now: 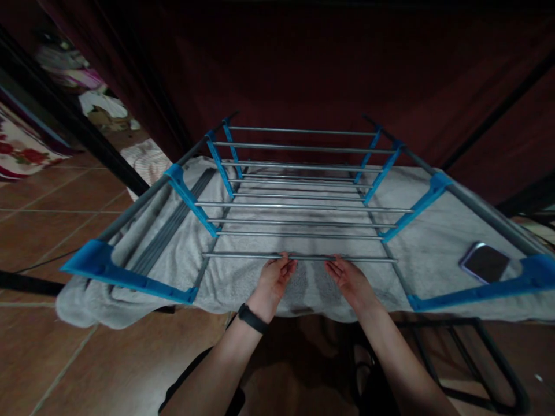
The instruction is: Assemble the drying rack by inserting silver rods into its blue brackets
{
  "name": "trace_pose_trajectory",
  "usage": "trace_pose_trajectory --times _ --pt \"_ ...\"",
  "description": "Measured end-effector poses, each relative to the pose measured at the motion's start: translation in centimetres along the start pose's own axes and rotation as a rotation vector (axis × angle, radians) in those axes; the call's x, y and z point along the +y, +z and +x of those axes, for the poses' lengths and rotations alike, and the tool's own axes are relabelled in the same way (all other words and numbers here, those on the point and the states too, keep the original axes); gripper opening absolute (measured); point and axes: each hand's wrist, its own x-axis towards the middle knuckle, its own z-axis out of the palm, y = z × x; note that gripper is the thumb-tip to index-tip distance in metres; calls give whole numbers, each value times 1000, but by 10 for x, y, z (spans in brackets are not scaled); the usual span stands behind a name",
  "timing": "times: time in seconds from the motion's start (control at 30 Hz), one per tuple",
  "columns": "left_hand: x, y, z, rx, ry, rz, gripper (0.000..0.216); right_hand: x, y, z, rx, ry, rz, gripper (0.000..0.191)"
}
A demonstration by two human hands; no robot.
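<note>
A rack of grey metal rods and blue plastic brackets (130,274) lies in front of me on a grey blanket. My left hand (276,277) pinches a metal rod (243,256) near its middle, fingertips closed round it. A short way to the right, my right hand (347,279) grips the same rod between thumb and fingers. The rod runs crosswise near the front, its ends at the rack's two lower side tubes. Behind it, several parallel rods (303,206) span between the blue brackets. A dark band sits on my left wrist.
Several loose rods (173,222) lie bundled on the grey blanket (260,289) at the left. A phone (484,263) rests on the blanket at the right. A dark red curtain (295,69) hangs behind. A black metal frame (468,358) stands below right, over tiled floor (56,346).
</note>
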Motion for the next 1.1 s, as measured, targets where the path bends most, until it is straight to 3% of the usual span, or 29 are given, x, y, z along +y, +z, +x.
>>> trace_pose_trajectory --times 0.6,1.1 --pt "15 0 -2 39 -38 2 19 -8 0 6 42 8 16 4" --pt "35 -1 -1 108 -35 -4 15 -35 -4 13 146 -12 38 7"
